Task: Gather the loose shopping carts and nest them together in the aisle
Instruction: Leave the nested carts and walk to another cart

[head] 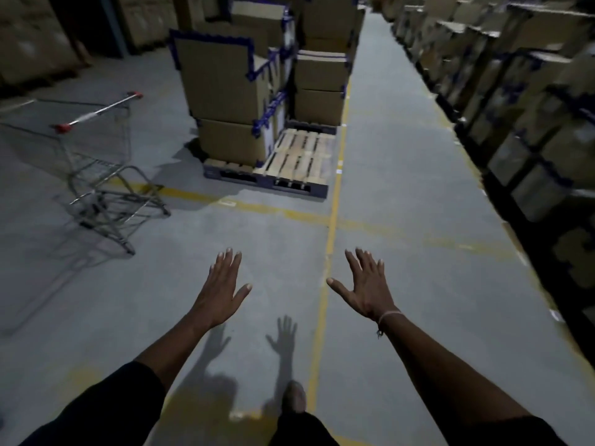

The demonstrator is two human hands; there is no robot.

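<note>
A wire shopping cart (96,162) stands on the floor at the left, its red-capped handle bar nearest the camera's left side and its basket partly cut off by the frame edge. My left hand (222,291) and my right hand (367,288) are stretched out in front of me over the bare floor, palms down, fingers straight and spread. Both hold nothing. The cart is well to the left of my left hand and farther away.
A wooden pallet (299,156) stacked with cardboard boxes (225,91) stands ahead in the middle. Rows of boxes (515,91) line the right side of the aisle. Yellow floor lines (331,220) cross the grey concrete. My foot (294,397) shows at the bottom.
</note>
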